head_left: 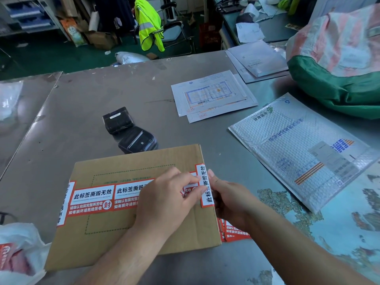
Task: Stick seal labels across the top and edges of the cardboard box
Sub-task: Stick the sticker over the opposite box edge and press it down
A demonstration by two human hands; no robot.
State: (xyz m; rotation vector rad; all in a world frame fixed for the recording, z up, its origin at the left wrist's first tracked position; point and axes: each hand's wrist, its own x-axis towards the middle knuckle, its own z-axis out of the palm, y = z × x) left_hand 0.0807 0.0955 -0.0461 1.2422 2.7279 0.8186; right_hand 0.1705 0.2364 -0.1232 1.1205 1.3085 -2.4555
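Grey surface (123,95) carries the box (127,161), whose edge label (202,175) runs lengthwise along the right rim, directly under both hands' fingers (191,179). Left hand (164,200) presses it flat, gripping nothing. Right hand (230,200), nearer the overhang, pinches it, probably to fold it down.

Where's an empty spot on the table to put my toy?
Bare table lies left of the cardboard box and black printers, and beyond the printers, left of the paper envelopes. The right side is crowded: bubble mailer, envelopes, green sack.
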